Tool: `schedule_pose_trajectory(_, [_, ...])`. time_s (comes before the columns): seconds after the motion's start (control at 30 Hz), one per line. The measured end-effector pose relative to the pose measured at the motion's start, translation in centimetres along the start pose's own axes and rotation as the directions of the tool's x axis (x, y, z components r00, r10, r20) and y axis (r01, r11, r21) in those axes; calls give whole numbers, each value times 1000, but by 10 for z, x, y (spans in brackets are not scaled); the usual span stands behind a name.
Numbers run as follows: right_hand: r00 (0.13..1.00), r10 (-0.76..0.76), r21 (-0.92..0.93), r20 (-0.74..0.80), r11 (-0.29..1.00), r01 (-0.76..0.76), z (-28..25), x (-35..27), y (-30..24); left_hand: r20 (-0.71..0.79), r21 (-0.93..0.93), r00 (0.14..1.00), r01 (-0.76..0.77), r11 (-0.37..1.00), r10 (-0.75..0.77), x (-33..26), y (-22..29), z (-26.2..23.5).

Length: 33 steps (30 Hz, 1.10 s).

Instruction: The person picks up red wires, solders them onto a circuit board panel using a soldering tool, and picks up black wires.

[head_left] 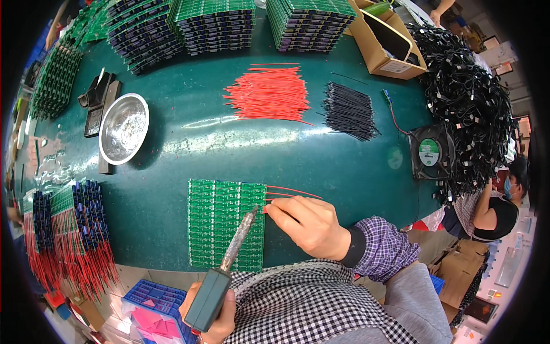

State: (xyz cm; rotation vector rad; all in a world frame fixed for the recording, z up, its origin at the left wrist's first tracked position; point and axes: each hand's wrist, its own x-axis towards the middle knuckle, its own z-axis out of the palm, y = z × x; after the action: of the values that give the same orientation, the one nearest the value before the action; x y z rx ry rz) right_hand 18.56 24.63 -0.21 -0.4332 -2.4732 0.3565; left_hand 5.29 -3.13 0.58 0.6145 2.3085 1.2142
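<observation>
A green panel of small circuit boards lies flat on the table in front of me. My left hand is closed around the grey handle of a soldering iron, whose tip reaches the panel's right part. At that panel's right edge my right hand pinches a red wire, its end close to the iron's tip. Two or three other red wires stick out from the same edge, above my fingers. Whether the iron's tip touches the board is too small to tell.
Red wires and black wires lie in piles beyond. A metal bowl stands left, a fan right by black cables. Stacked boards and a cardboard box line the back. Wired boards sit left. Another person is at right.
</observation>
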Motion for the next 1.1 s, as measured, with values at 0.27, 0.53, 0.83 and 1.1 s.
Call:
schedule_pose_trajectory(0.27, [990,-60,22,-128,998,63,-2,-3,-2,-15,-26,999,28,999,-29,-2,1,0])
schedule_pose_trajectory(0.53, [1000,-20,40,-12,999,20,-2,-7,-6,17,16,999,-45,999,45,2,6,-1])
schedule_pose_trajectory(0.83, [1000,-15,22,-5,1000,15,-3,-7,-6,36,73,987,-156,985,154,7,11,4])
schedule_pose_trajectory(1.1, [1000,-18,18,-6,1000,18,-1,-7,-6,83,139,981,-184,973,174,10,22,3])
